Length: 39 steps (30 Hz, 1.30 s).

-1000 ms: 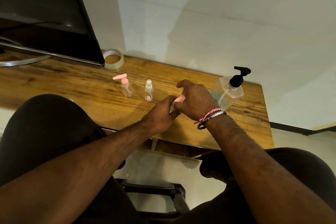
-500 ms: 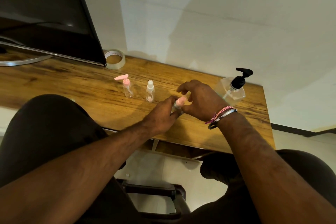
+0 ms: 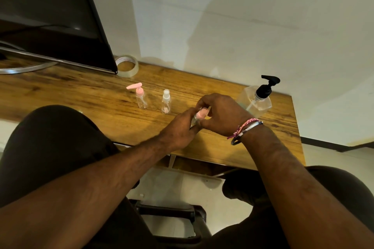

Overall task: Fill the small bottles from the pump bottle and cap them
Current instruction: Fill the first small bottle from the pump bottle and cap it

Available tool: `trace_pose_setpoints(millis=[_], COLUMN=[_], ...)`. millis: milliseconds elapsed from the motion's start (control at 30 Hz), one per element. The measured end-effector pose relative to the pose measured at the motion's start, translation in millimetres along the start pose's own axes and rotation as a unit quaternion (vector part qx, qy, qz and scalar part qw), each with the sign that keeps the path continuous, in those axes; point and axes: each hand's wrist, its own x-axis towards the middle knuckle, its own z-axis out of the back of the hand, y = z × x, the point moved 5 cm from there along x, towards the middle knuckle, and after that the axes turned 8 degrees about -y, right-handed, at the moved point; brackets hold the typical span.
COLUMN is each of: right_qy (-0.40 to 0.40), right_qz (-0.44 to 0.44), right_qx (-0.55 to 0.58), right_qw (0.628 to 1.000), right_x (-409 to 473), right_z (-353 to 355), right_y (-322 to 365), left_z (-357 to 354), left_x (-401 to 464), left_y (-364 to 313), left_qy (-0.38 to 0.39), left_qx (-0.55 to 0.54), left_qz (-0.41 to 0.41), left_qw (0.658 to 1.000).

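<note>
Now my left hand [image 3: 180,127] grips a small clear bottle [image 3: 194,121] over the surface [image 3: 91,97], while my right hand [image 3: 220,115] fingers pinch its pink cap [image 3: 202,114].

A wooden desk [image 3: 85,95] with a dark, streaky grain carries everything here. Both hands meet over its near edge, gripping a small bottle. Just left of that grip a small clear bottle with a white cap [image 3: 166,101] stands upright, and further left a small bottle with a pink pump top [image 3: 140,96] stands beside it. Right of the grip and a little behind it sits the big clear pump bottle [image 3: 256,100] with its black head. Far back left lies a roll of clear tape [image 3: 128,66], beside a monitor [image 3: 50,16] on its curved metal foot.
</note>
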Motion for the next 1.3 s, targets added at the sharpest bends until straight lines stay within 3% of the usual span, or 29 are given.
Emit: trace_pose_setpoints(millis=[367, 567, 733, 1300], right_qy=[-0.033, -0.020, -0.035, -0.018], right_qz=[-0.059, 0.003, -0.050, -0.019], right_qx=[-0.051, -0.001, -0.022, -0.044], right_qw=[0.996, 1.000, 0.998, 0.999], right_x=[3, -2, 0, 0], right_z=[-3, -2, -5, -5], right_y=[-11, -1, -7, -3], left_z=[1, 0, -3, -3], left_x=[-2, -1, -2, -2], left_y=[5, 4, 2, 3], left_qy=[-0.012, -0.007, -0.005, 0.000], left_qx=[-0.028, 0.002, -0.008, -0.008], left_qz=[0.035, 0.019, 0.016, 0.018], left_qw=[0.999, 1.000, 1.000, 1.000])
